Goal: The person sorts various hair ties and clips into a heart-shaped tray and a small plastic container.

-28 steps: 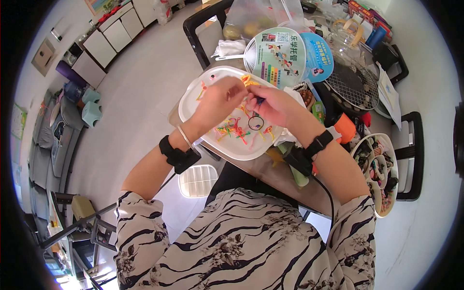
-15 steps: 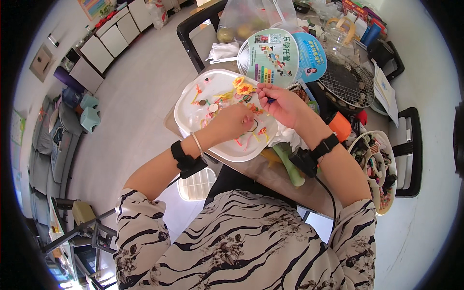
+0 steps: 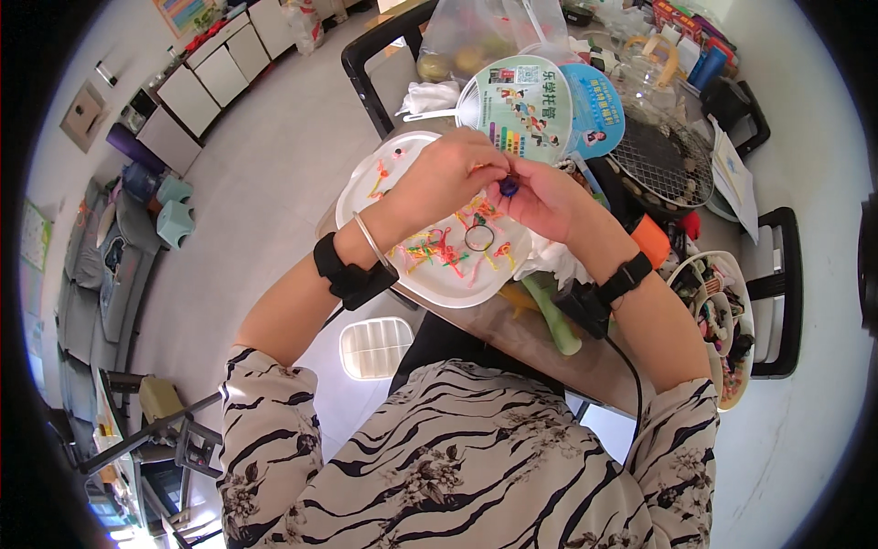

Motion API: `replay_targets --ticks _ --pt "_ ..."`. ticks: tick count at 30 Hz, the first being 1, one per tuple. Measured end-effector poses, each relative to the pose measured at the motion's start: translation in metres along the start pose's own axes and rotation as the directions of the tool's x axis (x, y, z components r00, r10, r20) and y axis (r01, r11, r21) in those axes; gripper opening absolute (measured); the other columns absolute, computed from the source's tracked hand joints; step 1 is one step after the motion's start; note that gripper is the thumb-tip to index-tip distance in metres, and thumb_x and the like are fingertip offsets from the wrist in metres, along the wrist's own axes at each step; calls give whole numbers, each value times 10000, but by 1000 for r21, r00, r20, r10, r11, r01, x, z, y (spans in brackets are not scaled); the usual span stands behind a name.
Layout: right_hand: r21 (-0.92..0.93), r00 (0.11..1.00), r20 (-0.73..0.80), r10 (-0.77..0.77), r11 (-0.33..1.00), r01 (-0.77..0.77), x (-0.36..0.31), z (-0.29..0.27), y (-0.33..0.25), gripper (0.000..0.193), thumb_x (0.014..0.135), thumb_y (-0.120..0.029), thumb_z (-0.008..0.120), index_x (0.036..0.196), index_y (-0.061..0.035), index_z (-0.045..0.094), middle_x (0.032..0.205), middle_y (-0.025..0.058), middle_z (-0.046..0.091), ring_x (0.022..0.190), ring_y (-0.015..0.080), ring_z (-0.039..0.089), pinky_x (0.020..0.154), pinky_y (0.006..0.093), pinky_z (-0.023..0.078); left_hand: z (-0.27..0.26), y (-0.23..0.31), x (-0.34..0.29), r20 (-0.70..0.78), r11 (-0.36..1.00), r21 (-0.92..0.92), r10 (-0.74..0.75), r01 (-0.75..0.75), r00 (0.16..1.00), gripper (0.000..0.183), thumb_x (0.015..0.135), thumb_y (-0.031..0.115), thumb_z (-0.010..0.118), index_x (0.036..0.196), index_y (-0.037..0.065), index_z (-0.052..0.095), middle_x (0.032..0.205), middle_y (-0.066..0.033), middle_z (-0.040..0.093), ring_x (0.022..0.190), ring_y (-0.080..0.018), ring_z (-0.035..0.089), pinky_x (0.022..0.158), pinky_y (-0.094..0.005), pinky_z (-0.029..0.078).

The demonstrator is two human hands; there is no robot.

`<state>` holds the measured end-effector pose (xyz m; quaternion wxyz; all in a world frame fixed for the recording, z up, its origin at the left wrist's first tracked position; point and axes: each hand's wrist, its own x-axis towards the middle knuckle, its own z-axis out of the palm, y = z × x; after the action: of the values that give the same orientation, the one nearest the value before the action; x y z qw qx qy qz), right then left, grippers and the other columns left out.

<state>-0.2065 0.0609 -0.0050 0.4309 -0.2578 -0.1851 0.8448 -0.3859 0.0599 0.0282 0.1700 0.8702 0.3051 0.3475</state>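
My left hand (image 3: 457,172) reaches over the white tray (image 3: 466,297), its fingers pinched together against the fingertips of my right hand (image 3: 544,197). A small dark blue, roundish thing (image 3: 508,187) sits in the curled fingers of my right hand; its kind is too small to tell. Whatever my left fingers pinch is hidden. Below both hands, several small coloured loops and strands (image 3: 439,249) in pink, yellow, green and orange lie scattered on the tray. Among them rests a thin dark ring (image 3: 479,238), like a hair tie.
A green hand fan (image 3: 521,105) and a blue one (image 3: 594,110) lie behind the tray. At the right are a wire rack (image 3: 663,151), an orange piece (image 3: 650,240) and a divided basket (image 3: 732,393) of small items. A cable runs from my right wristband (image 3: 629,277).
My left hand has moved up and right from above the tray's middle to meet my right hand. More of the loops and the dark ring now show.
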Motion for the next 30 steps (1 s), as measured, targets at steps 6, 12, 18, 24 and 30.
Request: replay_targets --ticks 6,12,18,24,30 --pt "3 1000 -19 4 1000 -4 -13 -23 -18 194 970 -12 471 1154 44 497 956 72 526 744 107 492 659 207 483 10 -20 -4 38 967 -136 -214 217 976 110 846 54 660 952 45 688 849 -74 622 735 -188 584 677 -311 485" --pt "67 997 -76 30 997 -25 -15 -27 -13 221 957 17 464 1173 58 493 940 72 524 724 95 476 633 189 462 36 -49 -38 286 994 70 -99 83 953 57 813 51 659 868 62 668 847 -89 601 859 -270 587 746 -372 476" --pt "55 998 -51 44 998 -41 -11 -30 -6 232 975 -5 463 1195 65 490 953 86 520 736 103 485 637 201 478 42 -49 -39 334 987 146 -108 61 936 82 817 64 645 898 54 635 880 -95 594 893 -289 581 763 -386 473" --pt "3 997 -62 38 999 -38 -10 -30 -3 214 970 -30 491 1160 63 522 985 98 551 818 123 535 695 209 502 15 -48 -29 141 982 -11 -187 190 972 125 859 70 612 969 23 579 881 -112 617 799 -246 605 723 -353 489" --pt "-73 992 -125 3 997 -12 -10 7 -2 170 981 -72 487 1098 41 539 983 71 551 829 119 535 722 231 507 -15 -10 7 132 947 -279 -127 160 983 111 876 35 636 977 -5 611 879 -62 613 769 -120 579 719 -291 488"
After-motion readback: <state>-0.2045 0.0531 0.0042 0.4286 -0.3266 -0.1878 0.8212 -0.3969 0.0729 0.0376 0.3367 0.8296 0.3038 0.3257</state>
